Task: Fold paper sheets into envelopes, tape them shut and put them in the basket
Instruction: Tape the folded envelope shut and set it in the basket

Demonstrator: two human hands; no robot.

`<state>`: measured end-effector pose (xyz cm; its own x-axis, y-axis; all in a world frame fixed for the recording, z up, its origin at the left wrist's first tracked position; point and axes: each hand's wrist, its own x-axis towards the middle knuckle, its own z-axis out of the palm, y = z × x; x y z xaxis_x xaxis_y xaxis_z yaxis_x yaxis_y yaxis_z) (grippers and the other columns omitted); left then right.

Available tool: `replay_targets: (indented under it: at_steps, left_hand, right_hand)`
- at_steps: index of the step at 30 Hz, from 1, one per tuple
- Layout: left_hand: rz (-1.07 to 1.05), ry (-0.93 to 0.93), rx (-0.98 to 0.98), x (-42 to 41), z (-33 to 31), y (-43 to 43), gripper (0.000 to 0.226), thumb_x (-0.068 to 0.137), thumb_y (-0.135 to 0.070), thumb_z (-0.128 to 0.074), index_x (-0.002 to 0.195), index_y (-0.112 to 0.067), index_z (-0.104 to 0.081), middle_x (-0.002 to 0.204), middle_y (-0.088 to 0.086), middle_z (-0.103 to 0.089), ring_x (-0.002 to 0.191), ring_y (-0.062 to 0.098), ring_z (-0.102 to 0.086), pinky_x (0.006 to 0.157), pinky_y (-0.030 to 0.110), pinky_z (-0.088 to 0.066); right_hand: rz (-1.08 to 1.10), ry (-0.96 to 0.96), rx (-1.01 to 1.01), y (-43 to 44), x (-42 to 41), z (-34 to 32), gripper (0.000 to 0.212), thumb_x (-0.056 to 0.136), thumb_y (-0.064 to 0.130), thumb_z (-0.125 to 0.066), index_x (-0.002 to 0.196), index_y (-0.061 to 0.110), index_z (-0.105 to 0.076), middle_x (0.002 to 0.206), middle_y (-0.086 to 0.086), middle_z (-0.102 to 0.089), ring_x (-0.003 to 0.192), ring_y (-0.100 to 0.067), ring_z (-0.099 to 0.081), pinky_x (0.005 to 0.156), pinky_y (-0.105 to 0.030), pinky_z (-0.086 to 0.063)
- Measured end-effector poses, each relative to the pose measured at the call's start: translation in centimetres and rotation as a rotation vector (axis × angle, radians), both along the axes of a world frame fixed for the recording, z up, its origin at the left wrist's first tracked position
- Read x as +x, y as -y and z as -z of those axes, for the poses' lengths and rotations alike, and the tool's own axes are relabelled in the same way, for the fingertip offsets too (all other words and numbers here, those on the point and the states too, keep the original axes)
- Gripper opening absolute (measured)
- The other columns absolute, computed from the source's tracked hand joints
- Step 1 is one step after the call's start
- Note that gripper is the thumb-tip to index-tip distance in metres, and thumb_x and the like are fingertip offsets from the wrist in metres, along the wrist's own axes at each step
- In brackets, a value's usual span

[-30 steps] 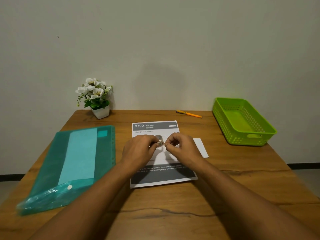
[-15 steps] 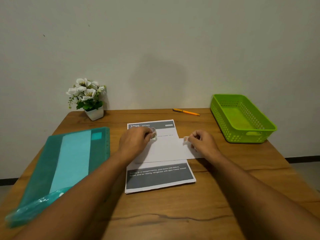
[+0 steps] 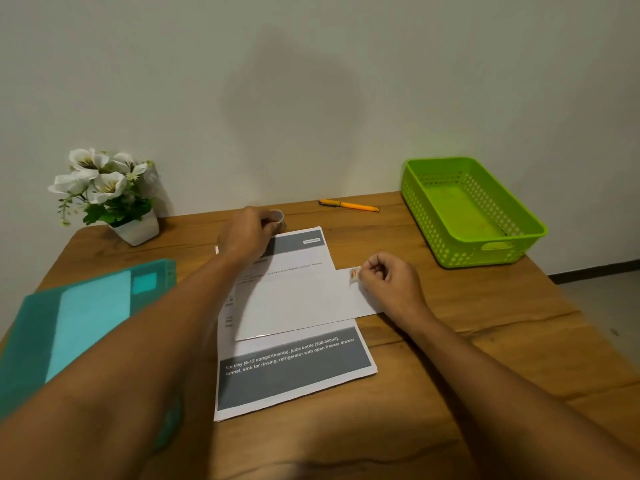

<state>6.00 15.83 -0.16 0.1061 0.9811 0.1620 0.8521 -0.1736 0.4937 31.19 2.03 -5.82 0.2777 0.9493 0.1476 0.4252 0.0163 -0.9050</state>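
A folded white paper envelope (image 3: 301, 303) lies across a printed sheet (image 3: 294, 372) in the middle of the wooden table (image 3: 485, 341). My right hand (image 3: 391, 282) pinches a small piece of tape (image 3: 355, 274) at the envelope's right end. My left hand (image 3: 247, 233) reaches to the far side of the printed sheet and holds a clear tape roll (image 3: 277, 216) against the table. The green plastic basket (image 3: 467, 209) stands at the back right with nothing in it.
A teal plastic folder (image 3: 86, 313) holding paper lies at the left. A small white pot of white flowers (image 3: 107, 195) stands at the back left. An orange pen (image 3: 348, 205) lies near the wall.
My hands have parted: the left carried the tape roll away to the far edge of the sheet, and the right brought a torn piece of tape to the envelope's right end.
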Motion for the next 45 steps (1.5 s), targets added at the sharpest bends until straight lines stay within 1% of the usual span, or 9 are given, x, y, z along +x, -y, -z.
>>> replay_targets:
  at_steps: [8,12,15,18,21,25,30,38,45]
  left_hand:
    - [-0.057,-0.037,-0.010,0.7,1.0,-2.4,0.022,0.100,-0.039,-0.063,0.120,-0.036,-0.073,0.122,-0.008,-0.072,0.105,0.021,-0.065,0.074,0.032,-0.051]
    - [-0.036,-0.079,0.112,1.5,0.4,-0.4,0.038,0.101,-0.034,-0.058,0.139,-0.027,-0.059,0.132,0.007,-0.061,0.117,0.030,-0.058,0.084,0.042,-0.052]
    - [0.109,0.008,0.234,3.4,0.0,3.8,0.039,0.099,-0.029,-0.063,0.137,-0.020,-0.061,0.125,0.008,-0.060,0.117,0.027,-0.055,0.091,0.043,-0.049]
    - [0.313,0.044,0.201,5.7,0.9,9.4,0.034,0.097,-0.036,-0.064,0.130,-0.026,-0.063,0.123,0.000,-0.061,0.117,0.020,-0.052,0.093,0.041,-0.047]
    - [0.353,-0.013,0.085,7.7,2.5,12.8,0.049,0.093,-0.046,-0.062,0.139,-0.032,-0.050,0.134,-0.005,-0.060,0.125,0.018,-0.049,0.103,0.044,-0.045]
    - [0.315,-0.059,0.086,7.8,3.9,13.5,0.054,0.094,-0.050,-0.062,0.142,-0.032,-0.046,0.139,-0.006,-0.057,0.127,0.018,-0.046,0.106,0.041,-0.038]
    - [0.319,-0.061,0.108,7.7,4.3,13.5,0.050,0.095,-0.050,-0.060,0.141,-0.031,-0.048,0.140,-0.007,-0.057,0.128,0.017,-0.045,0.108,0.041,-0.037]
    - [0.360,-0.119,0.148,7.6,4.6,13.5,0.047,0.100,-0.049,-0.052,0.142,-0.028,-0.048,0.142,-0.005,-0.054,0.130,0.018,-0.043,0.108,0.041,-0.034]
    - [0.383,-0.146,0.147,7.6,4.8,13.2,0.048,0.101,-0.047,-0.046,0.145,-0.027,-0.044,0.143,-0.005,-0.052,0.133,0.018,-0.040,0.111,0.041,-0.031]
  right_hand:
    - [-0.012,-0.005,0.013,0.0,0.1,0.4,0.015,0.086,0.012,-0.071,0.075,0.023,-0.069,0.063,0.018,-0.061,0.060,-0.001,-0.050,0.057,-0.029,-0.047]
    - [-0.003,-0.011,0.014,0.0,0.1,0.3,0.015,0.086,0.013,-0.071,0.075,0.023,-0.069,0.064,0.015,-0.062,0.061,-0.002,-0.052,0.058,-0.031,-0.049]
    - [0.006,-0.009,-0.004,0.0,0.1,0.2,0.013,0.085,0.015,-0.071,0.075,0.023,-0.069,0.067,0.012,-0.066,0.062,-0.002,-0.054,0.059,-0.034,-0.051]
    - [0.022,-0.023,-0.027,0.1,-0.1,-0.4,0.012,0.086,0.013,-0.070,0.076,0.019,-0.070,0.073,-0.002,-0.069,0.065,-0.012,-0.057,0.063,-0.040,-0.052]
    - [0.003,-0.081,-0.045,0.5,-0.1,-1.2,0.011,0.091,0.009,-0.065,0.081,0.013,-0.069,0.081,-0.011,-0.072,0.078,-0.030,-0.066,0.070,-0.046,-0.056]
    - [-0.041,-0.255,-0.090,0.9,0.4,-2.1,0.013,0.093,0.003,-0.061,0.082,0.006,-0.067,0.077,-0.006,-0.073,0.068,-0.013,-0.066,0.057,-0.026,-0.051]
    - [-0.022,-0.435,-0.199,0.3,2.2,-3.3,0.011,0.094,0.006,-0.059,0.085,0.005,-0.065,0.076,-0.011,-0.073,0.069,-0.021,-0.072,0.057,-0.029,-0.058]
    - [-0.020,-0.208,-0.423,-1.8,4.5,-4.2,0.011,0.094,0.011,-0.062,0.096,0.002,-0.067,0.086,-0.017,-0.074,0.069,-0.022,-0.075,0.060,-0.035,-0.062]
    - [-0.127,0.141,-0.559,-4.0,3.2,-4.8,0.011,0.088,0.020,-0.067,0.087,0.008,-0.068,0.082,-0.009,-0.069,0.070,-0.021,-0.068,0.051,-0.026,-0.053]
